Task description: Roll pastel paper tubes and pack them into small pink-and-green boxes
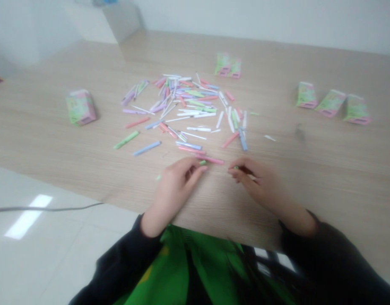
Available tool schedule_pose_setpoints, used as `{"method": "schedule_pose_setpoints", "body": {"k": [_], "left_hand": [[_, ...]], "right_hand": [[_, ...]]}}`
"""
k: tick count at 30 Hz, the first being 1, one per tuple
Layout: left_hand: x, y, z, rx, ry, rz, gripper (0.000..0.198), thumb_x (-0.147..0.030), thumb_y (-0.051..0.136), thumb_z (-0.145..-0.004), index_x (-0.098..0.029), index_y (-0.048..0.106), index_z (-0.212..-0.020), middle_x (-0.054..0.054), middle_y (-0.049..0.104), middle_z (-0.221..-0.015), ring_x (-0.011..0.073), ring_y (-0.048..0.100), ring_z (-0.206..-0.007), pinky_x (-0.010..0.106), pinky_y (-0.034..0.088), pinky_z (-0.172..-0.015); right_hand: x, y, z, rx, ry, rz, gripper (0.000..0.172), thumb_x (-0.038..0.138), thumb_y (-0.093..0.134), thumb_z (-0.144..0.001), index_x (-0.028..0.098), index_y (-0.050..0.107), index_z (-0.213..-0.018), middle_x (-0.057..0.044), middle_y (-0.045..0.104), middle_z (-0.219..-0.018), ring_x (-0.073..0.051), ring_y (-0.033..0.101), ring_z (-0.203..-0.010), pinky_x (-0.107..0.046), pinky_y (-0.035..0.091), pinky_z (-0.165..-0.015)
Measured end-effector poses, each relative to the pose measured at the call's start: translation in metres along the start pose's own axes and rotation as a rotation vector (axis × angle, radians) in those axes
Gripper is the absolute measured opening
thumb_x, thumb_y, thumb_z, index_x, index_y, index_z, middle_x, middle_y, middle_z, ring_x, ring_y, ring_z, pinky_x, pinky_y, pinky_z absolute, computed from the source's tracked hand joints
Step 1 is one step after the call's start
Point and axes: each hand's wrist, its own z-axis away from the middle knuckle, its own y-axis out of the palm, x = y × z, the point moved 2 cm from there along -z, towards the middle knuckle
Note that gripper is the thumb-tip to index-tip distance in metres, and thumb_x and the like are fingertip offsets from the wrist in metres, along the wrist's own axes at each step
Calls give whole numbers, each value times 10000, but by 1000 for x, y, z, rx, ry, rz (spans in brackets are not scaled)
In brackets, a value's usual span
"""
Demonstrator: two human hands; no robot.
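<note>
My left hand (176, 178) is closed in a pinch round a slim green pen-like piece (203, 162), with only its end showing. Level with it on the right, my right hand (255, 182) pinches a small green piece (236, 168), mostly hidden by the fingertips. A gap separates the two hands. Just beyond the left fingertips lies a pink pen-like stick (214, 160), and a blue stick (190, 145) rests behind it. Farther back spreads a loose pile of slim pen-like sticks (195, 101) in white, purple, green, blue and red. Blur hides their finer details.
A green and pink box (81, 108) stands at the left. Similar small boxes stand at the back (227, 66) and at the right (330, 103). A white block (102, 21) is at the far left corner. A cable (48, 209) runs below the table's left edge.
</note>
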Motion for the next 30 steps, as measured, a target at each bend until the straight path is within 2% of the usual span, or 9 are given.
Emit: {"method": "schedule_pose_setpoints", "body": {"k": [2, 5, 10, 13, 16, 18, 22, 27, 30], "left_hand": [[4, -1, -1, 20, 16, -205, 119, -276, 647, -965, -174, 708, -954, 51, 698, -850, 198, 602, -754, 318, 468, -724], [7, 6, -3, 82, 20, -473, 173, -271, 676, -937, -162, 732, -1060, 111, 701, -948, 292, 611, -906, 420, 490, -836], [6, 17, -10, 106, -13, -617, 230, -278, 634, -958, -172, 761, -1117, 165, 705, -1084, 358, 598, -1005, 485, 474, -853], [3, 15, -12, 38, 15, -459, 204, -252, 629, -966, -206, 772, -1103, 147, 707, -1134, 344, 598, -1063, 488, 465, -899], [-1, 11, -9, 40, 77, -28, 208, -242, 634, -974, -225, 760, -1139, 101, 733, -1177, 286, 624, -1121, 450, 467, -984], [-5, 10, -6, 99, 41, 250, 208, -270, 640, -978, -224, 756, -1144, 75, 763, -1157, 245, 660, -1097, 403, 486, -998], [-13, 10, -3, 169, -81, 496, 202, -296, 675, -953, -217, 767, -1114, 55, 795, -1081, 208, 705, -978, 351, 533, -948], [-21, 7, -3, 175, -66, 567, 149, -255, 697, -925, -212, 787, -1036, 40, 797, -994, 192, 709, -958, 333, 544, -942], [-21, 7, -5, 189, -93, 613, 179, -279, 708, -916, -196, 781, -1057, 53, 803, -1029, 197, 715, -959, 333, 549, -924]], "right_hand": [[-9, -1, 0, 44, -3, 166, 137, 282, 631, -932, 227, 637, -807, -18, 667, -727, -179, 599, -670, -309, 428, -636], [-20, 1, 1, 100, 26, 244, 155, 227, 597, -907, 225, 608, -752, -31, 658, -710, -193, 582, -657, -324, 407, -644], [-20, -6, 4, 12, 55, 194, 152, 321, 621, -938, 229, 646, -819, -26, 674, -717, -202, 610, -672, -331, 412, -647], [-6, -11, 4, -88, 27, 24, 161, 350, 653, -951, 243, 655, -829, -7, 675, -721, -182, 626, -691, -318, 458, -669], [15, -13, 1, -235, -13, -147, 152, 366, 672, -954, 250, 671, -856, -1, 673, -729, -168, 629, -686, -310, 498, -667], [27, -12, 0, -287, -24, -192, 155, 377, 685, -948, 252, 677, -858, -2, 668, -726, -167, 623, -675, -312, 506, -649], [37, -6, 0, -244, -42, -168, 166, 389, 693, -947, 259, 689, -845, 6, 656, -728, -161, 599, -673, -307, 487, -642], [37, -4, -1, -167, -54, -95, 165, 388, 687, -954, 260, 718, -853, 5, 651, -730, -168, 591, -684, -319, 469, -664], [47, -7, -4, -113, -131, -50, 123, 345, 680, -958, 287, 775, -907, -13, 702, -852, -186, 638, -784, -334, 503, -722]]}}
